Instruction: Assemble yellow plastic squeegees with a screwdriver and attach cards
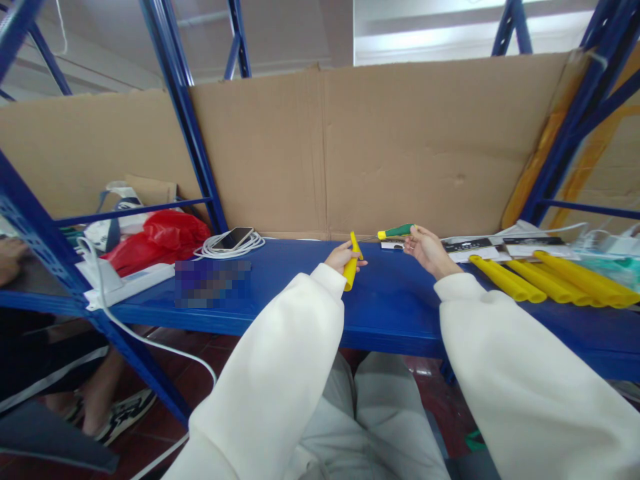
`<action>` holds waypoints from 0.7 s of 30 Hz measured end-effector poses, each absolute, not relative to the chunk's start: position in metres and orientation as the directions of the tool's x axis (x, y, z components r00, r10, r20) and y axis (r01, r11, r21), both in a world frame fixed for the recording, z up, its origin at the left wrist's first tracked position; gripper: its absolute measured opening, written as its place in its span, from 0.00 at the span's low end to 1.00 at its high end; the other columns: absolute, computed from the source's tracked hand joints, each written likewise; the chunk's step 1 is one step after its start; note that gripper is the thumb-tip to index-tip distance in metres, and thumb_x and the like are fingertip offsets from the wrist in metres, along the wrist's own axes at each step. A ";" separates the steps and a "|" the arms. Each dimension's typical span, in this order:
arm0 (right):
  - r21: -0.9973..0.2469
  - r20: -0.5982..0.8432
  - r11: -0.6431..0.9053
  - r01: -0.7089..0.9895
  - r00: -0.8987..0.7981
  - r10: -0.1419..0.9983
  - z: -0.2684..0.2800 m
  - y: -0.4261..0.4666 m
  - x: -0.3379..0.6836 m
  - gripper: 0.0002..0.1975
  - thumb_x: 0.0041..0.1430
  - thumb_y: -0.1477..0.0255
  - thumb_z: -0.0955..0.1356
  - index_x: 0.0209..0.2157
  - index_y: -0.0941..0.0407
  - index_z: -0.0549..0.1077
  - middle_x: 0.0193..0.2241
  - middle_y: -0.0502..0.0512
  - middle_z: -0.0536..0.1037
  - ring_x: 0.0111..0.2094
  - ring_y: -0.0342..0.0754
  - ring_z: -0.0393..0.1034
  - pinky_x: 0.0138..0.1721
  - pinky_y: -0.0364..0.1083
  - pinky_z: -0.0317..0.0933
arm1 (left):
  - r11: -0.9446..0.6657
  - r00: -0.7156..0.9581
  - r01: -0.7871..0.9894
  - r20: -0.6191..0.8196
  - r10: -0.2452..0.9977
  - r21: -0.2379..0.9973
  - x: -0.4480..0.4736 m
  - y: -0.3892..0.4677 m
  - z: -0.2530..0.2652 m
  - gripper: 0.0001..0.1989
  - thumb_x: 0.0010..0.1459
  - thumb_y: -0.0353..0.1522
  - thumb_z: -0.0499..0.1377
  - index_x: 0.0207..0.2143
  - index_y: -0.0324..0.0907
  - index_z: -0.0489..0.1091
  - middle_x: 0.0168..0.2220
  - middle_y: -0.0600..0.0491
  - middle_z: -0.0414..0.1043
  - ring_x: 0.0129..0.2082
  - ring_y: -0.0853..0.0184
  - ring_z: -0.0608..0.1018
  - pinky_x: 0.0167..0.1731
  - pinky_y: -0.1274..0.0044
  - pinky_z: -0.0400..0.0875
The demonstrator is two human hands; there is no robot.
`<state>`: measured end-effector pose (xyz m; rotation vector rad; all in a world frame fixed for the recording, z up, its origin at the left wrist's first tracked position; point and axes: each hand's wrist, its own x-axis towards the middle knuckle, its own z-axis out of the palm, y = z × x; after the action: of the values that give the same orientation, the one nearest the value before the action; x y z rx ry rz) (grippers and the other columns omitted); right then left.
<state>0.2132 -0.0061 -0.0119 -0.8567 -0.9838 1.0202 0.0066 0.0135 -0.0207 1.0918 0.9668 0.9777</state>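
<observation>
My left hand (pixel 345 257) is closed round a yellow plastic piece (pixel 351 275), tube-like below with a narrower part sticking up above the fingers. In my right hand (pixel 426 249) is a screwdriver (pixel 399 231) with a green and yellow handle, pinched near the handle's end. Its thin shaft points left at the yellow piece; whether the tip touches it I cannot tell. Both hands are above the blue shelf top (pixel 395 283). Several yellow tubes (pixel 550 283) lie side by side to the right of my right hand.
Black-and-white packages (pixel 473 249) lie behind the tubes. At the left are a phone (pixel 233 239) on a coiled white cable (pixel 207 249), a red bag (pixel 163 237) and a white power strip (pixel 135 283). Cardboard (pixel 400 147) walls the back; blue posts (pixel 185 113) stand at the sides. Another person's hand (pixel 11 259) shows far left.
</observation>
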 end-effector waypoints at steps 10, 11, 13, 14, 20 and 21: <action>-0.934 0.183 0.267 -0.236 0.324 0.928 -0.014 0.000 0.216 0.16 0.58 0.63 0.73 0.26 0.54 0.64 0.16 0.46 0.68 0.15 0.38 0.60 0.15 0.36 0.56 | 0.186 0.278 -0.120 -0.147 0.949 0.975 0.008 0.013 -0.021 0.39 0.58 0.18 0.53 0.69 0.46 0.49 0.45 0.46 0.74 0.21 0.73 0.76 0.18 0.82 0.66; -0.936 0.174 0.261 -0.237 0.333 0.927 -0.015 0.000 0.216 0.16 0.58 0.63 0.73 0.26 0.54 0.64 0.16 0.47 0.69 0.15 0.38 0.60 0.14 0.36 0.56 | 0.185 0.285 -0.119 -0.145 0.948 0.975 0.008 0.014 -0.021 0.39 0.58 0.18 0.54 0.69 0.47 0.50 0.45 0.46 0.74 0.21 0.73 0.76 0.18 0.82 0.66; -0.939 0.166 0.255 -0.231 0.346 0.924 -0.015 0.001 0.217 0.17 0.58 0.63 0.73 0.26 0.54 0.64 0.16 0.47 0.69 0.14 0.38 0.60 0.14 0.36 0.56 | 0.183 0.293 -0.114 -0.143 0.945 0.976 0.007 0.015 -0.022 0.39 0.57 0.18 0.55 0.69 0.48 0.50 0.46 0.45 0.73 0.22 0.73 0.77 0.19 0.82 0.66; -0.940 0.171 0.257 -0.223 0.346 0.923 -0.015 0.001 0.217 0.17 0.58 0.62 0.73 0.26 0.54 0.63 0.15 0.47 0.69 0.14 0.38 0.59 0.13 0.36 0.56 | 0.182 0.295 -0.110 -0.143 0.945 0.977 0.007 0.015 -0.021 0.39 0.57 0.18 0.55 0.69 0.48 0.50 0.47 0.45 0.73 0.22 0.73 0.77 0.19 0.82 0.67; -0.931 0.227 0.294 -0.215 0.291 0.929 -0.014 -0.006 0.214 0.21 0.56 0.54 0.73 0.26 0.54 0.63 0.12 0.44 0.65 0.12 0.37 0.55 0.13 0.35 0.51 | 0.185 0.299 -0.094 -0.149 0.943 0.978 0.007 0.013 -0.020 0.38 0.59 0.18 0.52 0.69 0.47 0.50 0.46 0.46 0.73 0.22 0.74 0.76 0.19 0.83 0.65; -0.929 0.221 0.290 -0.231 0.284 0.933 -0.013 -0.007 0.214 0.21 0.57 0.54 0.72 0.26 0.54 0.64 0.12 0.44 0.66 0.13 0.37 0.56 0.13 0.35 0.52 | 0.186 0.298 -0.097 -0.149 0.943 0.978 0.007 0.014 -0.020 0.38 0.59 0.18 0.53 0.69 0.47 0.49 0.45 0.46 0.73 0.22 0.74 0.76 0.19 0.83 0.65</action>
<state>0.2139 -0.0069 -0.0127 -0.9351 -0.9435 0.9531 0.0074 0.0137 -0.0203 1.1214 0.9827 0.9295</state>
